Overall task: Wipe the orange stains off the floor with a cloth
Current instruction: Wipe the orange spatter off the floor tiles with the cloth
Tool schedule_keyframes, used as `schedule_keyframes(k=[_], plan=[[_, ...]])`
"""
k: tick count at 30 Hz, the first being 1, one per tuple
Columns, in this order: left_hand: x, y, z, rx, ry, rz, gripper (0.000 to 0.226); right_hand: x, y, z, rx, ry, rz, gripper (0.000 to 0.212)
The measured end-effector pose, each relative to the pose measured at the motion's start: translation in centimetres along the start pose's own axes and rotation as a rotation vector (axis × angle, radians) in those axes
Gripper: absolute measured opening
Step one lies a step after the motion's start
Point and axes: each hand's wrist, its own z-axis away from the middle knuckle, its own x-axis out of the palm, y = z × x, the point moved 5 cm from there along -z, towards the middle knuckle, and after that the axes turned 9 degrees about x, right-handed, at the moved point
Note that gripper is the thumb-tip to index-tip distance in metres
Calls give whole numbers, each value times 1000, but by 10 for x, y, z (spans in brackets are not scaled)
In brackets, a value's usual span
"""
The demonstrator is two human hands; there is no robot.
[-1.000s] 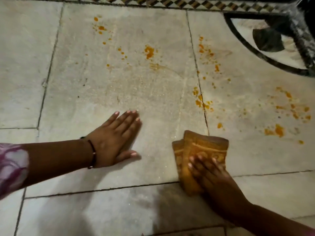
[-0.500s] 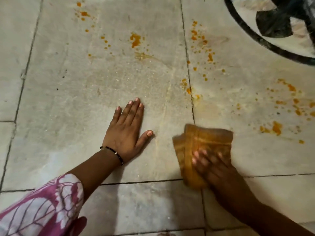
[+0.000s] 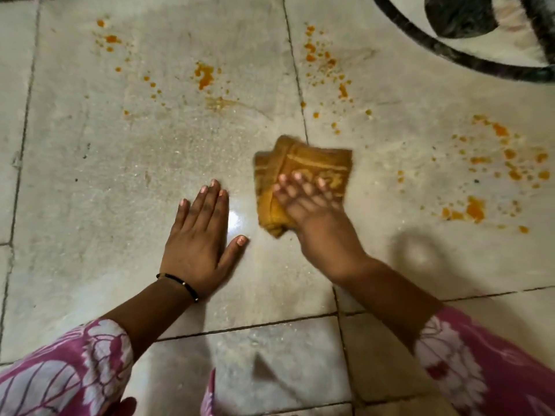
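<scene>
Right hand [image 3: 312, 217] presses folded cloth [image 3: 303, 169], long axis front-back.

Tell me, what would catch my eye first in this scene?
Probably the orange stains spattered across the pale floor tiles, thickest at far right. Next, the folded orange cloth at centre, pressed flat under the right hand, while the left hand rests palm-down beside it.

A folded orange-brown cloth [image 3: 301, 172] with a woven pattern lies flat on the pale tiled floor [image 3: 120, 175]. Orange stains [image 3: 204, 78] are spattered beyond it and to its right.
</scene>
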Motion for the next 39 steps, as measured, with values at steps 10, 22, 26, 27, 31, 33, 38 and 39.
schedule_keyframes(k=[10, 22, 26, 27, 31, 33, 38, 39], plan=[[1, -1, 0, -6, 64, 23, 76, -43, 100, 52, 132, -202, 28, 58], [2, 1, 0, -5, 35, -6, 76, -3, 3, 33, -198, -131, -1, 69], [3, 2, 0, -14, 31, -1, 75, -24, 60, 71, -61, -112, 9, 68], [3, 2, 0, -15, 22, -6, 75, -28, 72, 67, 13, -107, -4, 69], [3, 2, 1, -13, -10, -1, 76, -33, 72, 6, 246, 14, -90, 57], [3, 1, 0, -8, -4, 5, 76, -23, 49, -29, 226, 29, -69, 57], [4, 0, 1, -16, 28, 19, 76, 1, -6, -10, -170, -134, 30, 79], [4, -1, 1, -18, 36, 24, 76, -1, -3, 11, -235, -165, 54, 81]])
